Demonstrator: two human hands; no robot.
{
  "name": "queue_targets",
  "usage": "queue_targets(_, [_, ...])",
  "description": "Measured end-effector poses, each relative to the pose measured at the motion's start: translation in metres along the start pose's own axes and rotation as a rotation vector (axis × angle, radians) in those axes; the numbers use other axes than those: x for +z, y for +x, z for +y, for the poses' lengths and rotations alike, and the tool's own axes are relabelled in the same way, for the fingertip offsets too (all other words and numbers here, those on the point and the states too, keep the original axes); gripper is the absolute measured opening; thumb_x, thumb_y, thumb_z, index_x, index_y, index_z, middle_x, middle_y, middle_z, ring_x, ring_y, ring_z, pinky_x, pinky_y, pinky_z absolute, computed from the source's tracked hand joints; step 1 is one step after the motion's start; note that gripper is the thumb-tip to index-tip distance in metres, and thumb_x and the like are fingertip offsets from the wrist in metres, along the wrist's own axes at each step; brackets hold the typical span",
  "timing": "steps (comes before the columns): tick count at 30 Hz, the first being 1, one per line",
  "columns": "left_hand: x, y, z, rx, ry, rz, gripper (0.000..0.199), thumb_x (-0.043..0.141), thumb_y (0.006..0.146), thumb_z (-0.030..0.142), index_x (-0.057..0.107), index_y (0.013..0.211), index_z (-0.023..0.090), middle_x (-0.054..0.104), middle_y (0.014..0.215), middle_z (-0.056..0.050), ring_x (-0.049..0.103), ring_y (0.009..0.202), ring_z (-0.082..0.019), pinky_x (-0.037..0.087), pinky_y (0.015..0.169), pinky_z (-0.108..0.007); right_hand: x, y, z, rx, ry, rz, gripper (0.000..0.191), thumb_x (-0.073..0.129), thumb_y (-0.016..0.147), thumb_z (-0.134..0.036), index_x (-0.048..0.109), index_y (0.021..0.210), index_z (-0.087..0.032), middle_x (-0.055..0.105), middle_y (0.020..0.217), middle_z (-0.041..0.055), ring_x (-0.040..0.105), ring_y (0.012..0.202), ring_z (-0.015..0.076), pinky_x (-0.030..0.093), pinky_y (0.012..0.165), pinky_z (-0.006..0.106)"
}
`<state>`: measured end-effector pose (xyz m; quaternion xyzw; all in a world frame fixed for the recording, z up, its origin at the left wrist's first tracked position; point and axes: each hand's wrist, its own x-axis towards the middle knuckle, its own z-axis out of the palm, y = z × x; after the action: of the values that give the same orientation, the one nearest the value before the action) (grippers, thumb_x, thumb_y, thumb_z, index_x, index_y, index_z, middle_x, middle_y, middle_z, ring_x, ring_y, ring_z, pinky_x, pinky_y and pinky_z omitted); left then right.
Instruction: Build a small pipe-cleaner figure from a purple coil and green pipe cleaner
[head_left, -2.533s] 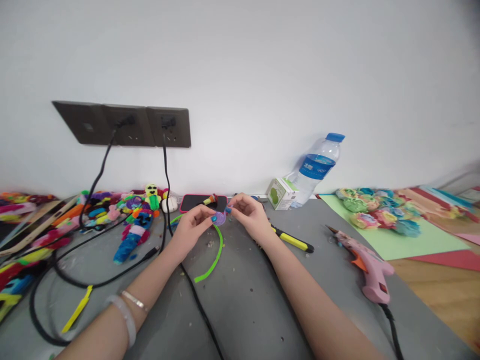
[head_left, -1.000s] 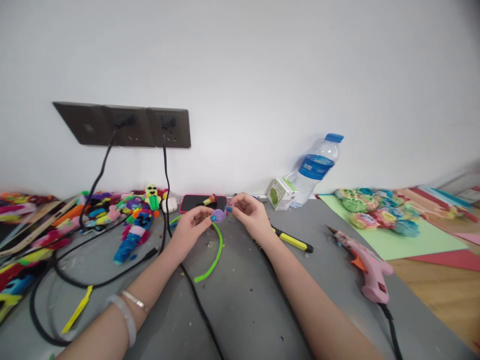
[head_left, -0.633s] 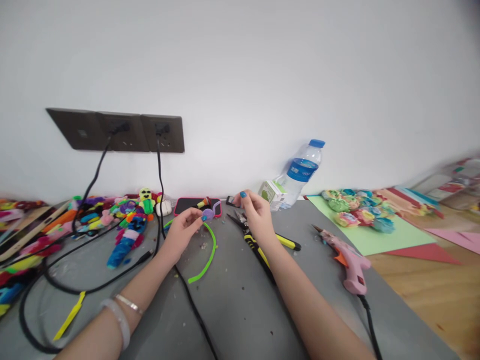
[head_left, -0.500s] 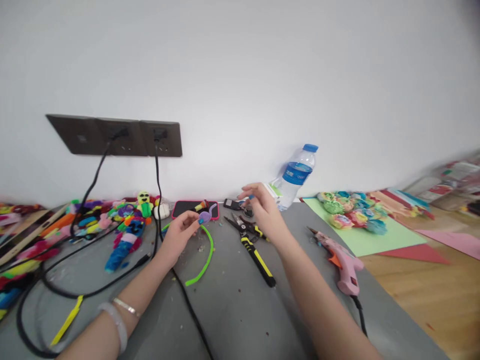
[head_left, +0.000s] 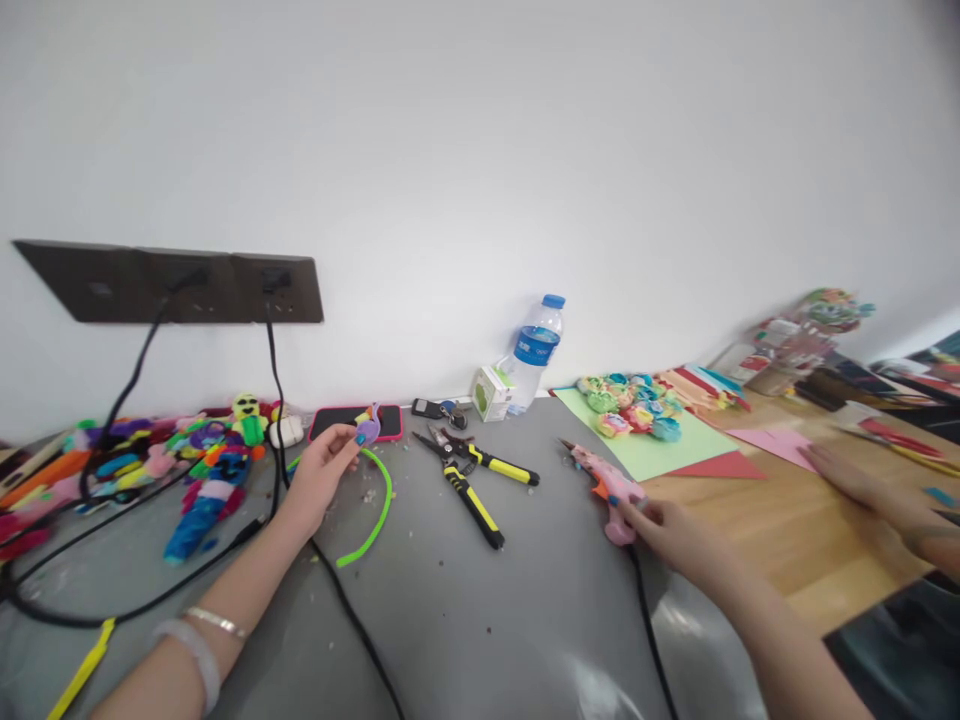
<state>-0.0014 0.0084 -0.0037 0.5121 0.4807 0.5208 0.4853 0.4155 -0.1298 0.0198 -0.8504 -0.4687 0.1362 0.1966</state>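
Observation:
My left hand pinches a small purple piece between thumb and fingers, over the pink-edged phone. Just beneath it a bright green pipe cleaner curves on the grey table. On the right, my right hand has its fingers closed on the handle of a pink glue gun, whose tip points up and left. Yellow-and-black pliers lie open between the hands, beside a second yellow-handled tool.
A water bottle and small box stand by the wall. Colourful fuzzy figures and black cables cover the left. Paper flowers lie on green paper. Another person's hand rests at right.
The view has turned right. My right hand has moved from above the pliers to the glue gun and taken hold of it. My left hand still holds the purple piece.

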Motion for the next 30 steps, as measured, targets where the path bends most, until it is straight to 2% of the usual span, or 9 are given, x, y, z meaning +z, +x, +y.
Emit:
queue_targets(4, [0.000,0.000,0.000,-0.001,-0.019,-0.007,0.042,0.076,0.062,0.051,0.063,0.084,0.018,0.059,0.069,0.002,0.052,0.059,-0.012,0.044,0.056,-0.023,0.013,-0.009,-0.005,0.095,0.050,-0.152,0.040,0.057,0.071,-0.055,0.054,0.047,-0.023,0.058,0.042,0.0041,0.058,0.042,0.0226,0.041,0.045,0.032])
queue_targets(11, [0.000,0.001,-0.004,0.021,-0.049,-0.018,0.040,0.076,0.064,0.050,0.064,0.084,0.017,0.060,0.071,0.001,0.053,0.059,-0.011,0.043,0.055,-0.022,0.000,-0.036,-0.008,0.053,0.636,-0.045,0.042,0.062,0.069,-0.061,0.063,0.067,-0.018,0.068,0.061,0.0092,0.059,0.049,0.0202,0.043,0.042,0.030])
queue_targets(13, [0.000,0.001,-0.003,0.009,-0.052,-0.015,0.041,0.076,0.063,0.050,0.064,0.085,0.017,0.060,0.069,0.001,0.053,0.059,-0.012,0.043,0.055,-0.022,0.000,-0.047,-0.025,-0.034,0.761,-0.053,0.044,0.063,0.072,-0.062,0.062,0.075,-0.018,0.067,0.064,0.0076,0.058,0.047,0.0177,0.043,0.042,0.028])
queue_targets(17, [0.001,0.000,-0.002,0.000,-0.092,0.004,0.043,0.076,0.061,0.051,0.064,0.084,0.017,0.060,0.069,0.001,0.054,0.060,-0.013,0.043,0.055,-0.022,0.014,-0.058,-0.085,-0.250,0.936,-0.282,0.035,0.059,0.083,-0.055,0.052,0.086,-0.021,0.065,0.063,0.0022,0.052,0.041,0.0122,0.042,0.041,0.024])
queue_targets(20, [0.002,0.000,-0.002,0.017,-0.117,0.004,0.041,0.075,0.063,0.050,0.064,0.083,0.017,0.062,0.071,0.000,0.055,0.061,-0.013,0.043,0.054,-0.022,0.033,-0.053,-0.137,-0.393,1.020,-0.448,0.034,0.059,0.083,-0.052,0.049,0.094,-0.021,0.061,0.057,-0.0018,0.047,0.038,0.0102,0.036,0.036,0.021])
queue_targets(23, [0.002,-0.001,-0.002,0.031,-0.112,0.003,0.038,0.074,0.066,0.049,0.063,0.083,0.017,0.060,0.069,0.001,0.054,0.059,-0.012,0.041,0.052,-0.021,0.052,-0.040,-0.177,-0.518,1.044,-0.461,0.028,0.061,0.081,-0.045,0.051,0.090,-0.020,0.059,0.059,-0.0019,0.051,0.044,0.0112,0.042,0.042,0.023])
queue_targets(25, [0.002,-0.001,-0.003,0.037,-0.113,0.014,0.037,0.074,0.067,0.049,0.062,0.082,0.018,0.058,0.067,0.002,0.052,0.058,-0.011,0.040,0.051,-0.020,0.064,-0.032,-0.193,-0.590,1.072,-0.463,0.024,0.058,0.083,-0.041,0.050,0.090,-0.019,0.064,0.066,0.0005,0.057,0.049,0.0125,0.046,0.049,0.025])
queue_targets(27, [0.002,-0.001,-0.004,0.037,-0.113,0.021,0.037,0.074,0.067,0.049,0.062,0.083,0.017,0.056,0.067,0.002,0.050,0.056,-0.010,0.039,0.050,-0.020,0.078,-0.027,-0.199,-0.631,1.123,-0.471,0.022,0.052,0.085,-0.040,0.047,0.092,-0.020,0.067,0.069,0.0015,0.054,0.046,0.0115,0.043,0.047,0.025])
queue_targets(30, [0.002,0.000,-0.006,0.036,-0.096,0.027,0.034,0.071,0.070,0.047,0.062,0.083,0.017,0.056,0.068,0.002,0.048,0.056,-0.010,0.038,0.050,-0.019,0.098,-0.026,-0.193,-0.617,1.153,-0.426,0.017,0.051,0.087,-0.037,0.044,0.087,-0.021,0.058,0.053,-0.0049,0.044,0.040,0.0090,0.036,0.044,0.022])
